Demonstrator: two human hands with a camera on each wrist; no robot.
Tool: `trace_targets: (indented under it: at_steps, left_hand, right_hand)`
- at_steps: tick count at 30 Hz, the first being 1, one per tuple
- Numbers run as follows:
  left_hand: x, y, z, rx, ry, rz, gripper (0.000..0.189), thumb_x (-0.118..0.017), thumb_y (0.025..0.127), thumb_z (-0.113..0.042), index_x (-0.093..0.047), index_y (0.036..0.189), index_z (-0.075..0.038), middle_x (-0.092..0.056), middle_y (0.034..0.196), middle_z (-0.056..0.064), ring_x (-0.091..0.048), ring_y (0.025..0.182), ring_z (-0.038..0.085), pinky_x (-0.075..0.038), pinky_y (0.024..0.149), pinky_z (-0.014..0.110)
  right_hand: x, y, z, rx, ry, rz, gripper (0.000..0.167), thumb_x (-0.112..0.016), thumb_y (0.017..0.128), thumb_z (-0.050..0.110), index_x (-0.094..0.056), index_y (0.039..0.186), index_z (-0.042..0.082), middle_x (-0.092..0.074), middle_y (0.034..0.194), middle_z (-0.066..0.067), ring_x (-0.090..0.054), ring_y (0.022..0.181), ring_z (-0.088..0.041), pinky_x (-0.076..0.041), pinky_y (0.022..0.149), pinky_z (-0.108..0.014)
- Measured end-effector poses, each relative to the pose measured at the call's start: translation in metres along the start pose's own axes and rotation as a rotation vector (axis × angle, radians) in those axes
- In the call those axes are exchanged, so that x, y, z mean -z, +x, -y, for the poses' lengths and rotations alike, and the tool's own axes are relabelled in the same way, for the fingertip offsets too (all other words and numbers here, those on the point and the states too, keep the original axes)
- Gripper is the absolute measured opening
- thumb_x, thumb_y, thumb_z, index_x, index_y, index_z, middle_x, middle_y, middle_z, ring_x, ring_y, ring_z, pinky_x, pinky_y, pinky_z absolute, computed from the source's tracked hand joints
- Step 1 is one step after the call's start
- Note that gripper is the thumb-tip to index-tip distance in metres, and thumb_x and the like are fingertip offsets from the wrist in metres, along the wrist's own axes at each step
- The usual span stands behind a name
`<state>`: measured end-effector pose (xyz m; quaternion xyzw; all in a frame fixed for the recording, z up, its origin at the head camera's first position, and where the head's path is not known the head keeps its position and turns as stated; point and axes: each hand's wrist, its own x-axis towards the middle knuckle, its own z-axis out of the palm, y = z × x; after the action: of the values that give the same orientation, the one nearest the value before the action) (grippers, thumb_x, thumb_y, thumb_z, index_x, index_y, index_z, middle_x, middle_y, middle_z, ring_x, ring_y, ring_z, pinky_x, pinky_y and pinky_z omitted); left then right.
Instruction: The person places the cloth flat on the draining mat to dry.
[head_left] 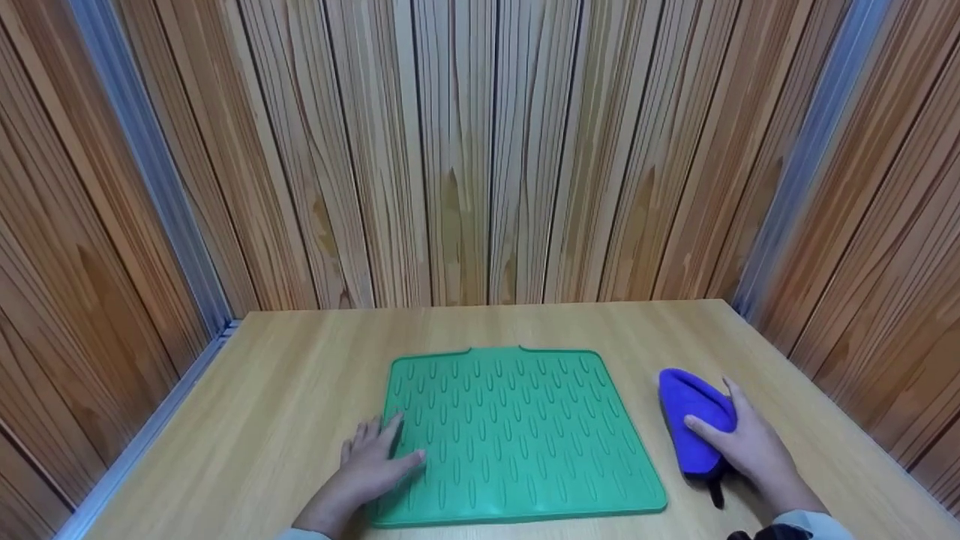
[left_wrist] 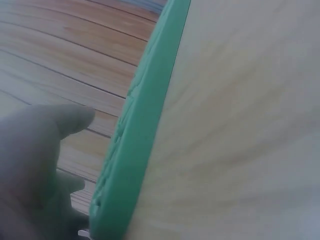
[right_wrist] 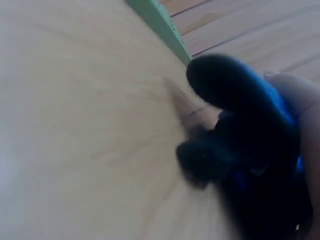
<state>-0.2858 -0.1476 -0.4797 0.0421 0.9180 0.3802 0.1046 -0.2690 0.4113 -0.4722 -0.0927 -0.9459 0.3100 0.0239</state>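
A green rubbery mat [head_left: 517,435] with rows of raised oblong bumps and a short tab at its far edge lies on the table. My left hand [head_left: 371,461] is at its left side, fingers spread, thumb and index tip over the border. In the left wrist view, the mat's side edge [left_wrist: 137,130] runs beside the thumb [left_wrist: 70,120]. To the right of the mat, my right hand [head_left: 757,442] grips a blue soft pouch-like item [head_left: 686,427] with a dark lower end and a short black strap. Its dark end [right_wrist: 235,95] fills much of the right wrist view.
The wooden table [head_left: 300,360] carries the mat near its front middle. Wood-plank panels [head_left: 465,150] rise behind the table and on both sides, with metal posts [head_left: 142,112] at the corners. A black object [head_left: 776,532] shows at my right wrist.
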Motion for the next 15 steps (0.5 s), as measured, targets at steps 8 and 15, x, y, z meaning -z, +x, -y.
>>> trace_targets:
  at_steps: [8, 15]
  left_hand:
    - [-0.001, 0.005, 0.013, -0.028, 0.081, -0.046, 0.087, -0.065, 0.095, -0.050, -0.027, 0.159, -0.005, -0.010, 0.166, 0.025, 0.003, 0.151, 0.049, 0.008, 0.116, 0.067]
    - [-0.004, 0.007, 0.015, -0.054, 0.108, -0.057, 0.090, -0.065, 0.094, -0.053, -0.029, 0.158, -0.003, -0.013, 0.166, 0.025, 0.000, 0.151, 0.048, 0.006, 0.116, 0.066]
  right_hand:
    - [-0.006, 0.003, -0.013, -0.090, 0.107, 0.030, 0.125, -0.061, 0.083, 0.078, 0.014, 0.160, 0.013, -0.002, 0.157, -0.042, -0.008, 0.140, -0.066, -0.018, 0.107, -0.078]
    - [-0.005, 0.002, -0.013, -0.073, 0.129, 0.019, 0.124, -0.062, 0.084, 0.075, 0.011, 0.161, 0.010, -0.006, 0.156, -0.043, -0.012, 0.139, -0.066, -0.021, 0.106, -0.077]
